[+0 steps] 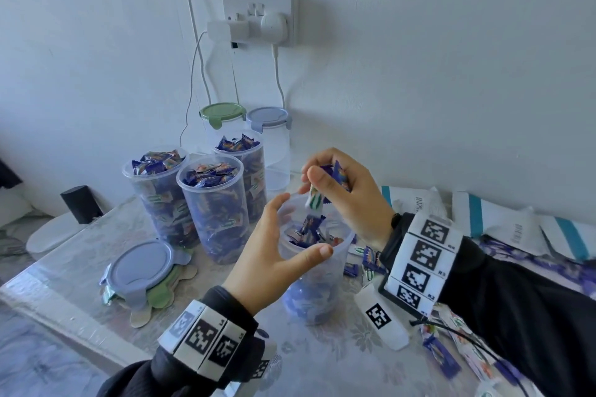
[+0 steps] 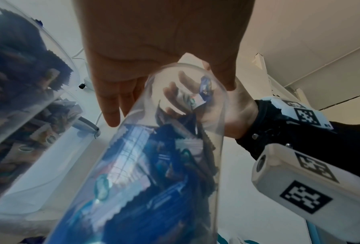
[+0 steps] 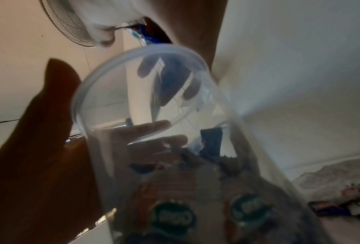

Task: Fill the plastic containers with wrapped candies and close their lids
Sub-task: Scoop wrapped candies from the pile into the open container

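Candies (image 1: 308, 230) part-fill the near container (image 1: 317, 271) cupped by the left hand (image 1: 271, 255); right hand (image 1: 345, 193) pinches candies above.

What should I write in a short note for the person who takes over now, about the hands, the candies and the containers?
Left hand: curved around the open container, steadying it.
Right hand: pinches candies above its mouth.
Done: three full containers stand at the back left, no lids on.
Loose lids lie stacked at the left; more candies lie at the right.
Left: fill this container, then close all four.
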Demonstrator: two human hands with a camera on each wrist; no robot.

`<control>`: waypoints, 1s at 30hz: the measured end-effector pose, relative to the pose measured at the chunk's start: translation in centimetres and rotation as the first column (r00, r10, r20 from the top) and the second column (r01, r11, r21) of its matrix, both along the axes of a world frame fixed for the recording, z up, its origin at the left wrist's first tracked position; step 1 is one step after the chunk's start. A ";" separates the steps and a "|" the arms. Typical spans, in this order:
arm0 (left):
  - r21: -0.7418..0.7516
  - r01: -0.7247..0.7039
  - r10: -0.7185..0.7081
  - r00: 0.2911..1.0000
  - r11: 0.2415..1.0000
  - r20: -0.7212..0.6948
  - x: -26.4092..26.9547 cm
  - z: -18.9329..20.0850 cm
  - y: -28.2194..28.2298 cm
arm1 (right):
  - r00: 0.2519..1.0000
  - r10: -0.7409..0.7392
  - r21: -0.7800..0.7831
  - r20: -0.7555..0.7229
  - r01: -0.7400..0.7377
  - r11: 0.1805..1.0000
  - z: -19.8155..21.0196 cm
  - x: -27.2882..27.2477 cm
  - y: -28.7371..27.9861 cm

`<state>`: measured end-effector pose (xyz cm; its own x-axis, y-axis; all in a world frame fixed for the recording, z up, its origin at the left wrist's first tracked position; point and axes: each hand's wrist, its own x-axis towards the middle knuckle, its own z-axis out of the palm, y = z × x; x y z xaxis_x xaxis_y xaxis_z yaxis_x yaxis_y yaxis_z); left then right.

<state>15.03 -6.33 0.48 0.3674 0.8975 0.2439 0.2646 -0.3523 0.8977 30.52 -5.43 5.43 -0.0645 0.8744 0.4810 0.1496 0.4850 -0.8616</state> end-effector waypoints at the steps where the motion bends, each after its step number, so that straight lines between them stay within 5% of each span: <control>1: 0.004 -0.004 0.004 1.000 1.000 -0.008 0.0 0.0 0.0 | 1.000 0.021 -0.003 0.013 -0.021 1.000 -0.1 0.1 -0.1; 8: 0.142 -0.045 0.068 0.985 0.989 -0.157 -0.2 0.4 -0.3 | 0.967 0.159 -0.109 0.197 -0.140 0.984 -1.1 1.3 -1.7; 13: 0.552 -0.086 0.241 0.946 0.830 -0.216 1.4 1.8 -2.2 | 0.989 0.059 -0.138 0.136 -0.040 0.990 -1.5 4.3 -3.4; 17: 0.660 0.035 0.041 0.994 0.751 -0.099 4.1 2.4 -4.2 | 0.949 -0.065 -0.240 0.309 0.144 0.960 -3.7 9.3 -5.0; 20: 0.498 0.241 -0.209 0.971 0.833 -0.120 7.2 0.8 -5.4 | 0.810 -0.024 -0.356 0.586 0.284 0.890 -6.1 14.0 -6.0; 23: 0.211 0.325 -0.274 0.932 0.922 -0.239 10.8 -1.6 -5.0 | 0.500 0.111 -0.368 0.859 0.451 0.813 -8.3 18.1 -6.9; 25: 0.012 0.257 -0.239 0.913 0.966 -0.330 13.1 -2.9 -3.7 | 0.316 0.240 -0.386 0.918 0.568 0.727 -9.5 20.2 -7.6; 27: -0.084 0.166 -0.186 0.854 0.983 -0.486 14.8 -3.8 -2.4 | 0.304 0.337 -0.454 0.891 0.589 0.669 -10.1 21.5 -8.3; 30: -0.179 0.138 -0.226 0.658 0.974 -0.718 16.7 -4.8 -0.9 | 0.385 0.375 -0.535 0.843 0.529 0.659 -10.1 21.8 -9.4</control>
<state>31.71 -7.19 -4.32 0.5466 0.7958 -0.2606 0.7897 -0.3864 0.4765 52.32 -14.80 -4.66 0.0745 0.8653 -0.4956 0.9657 -0.1866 -0.1806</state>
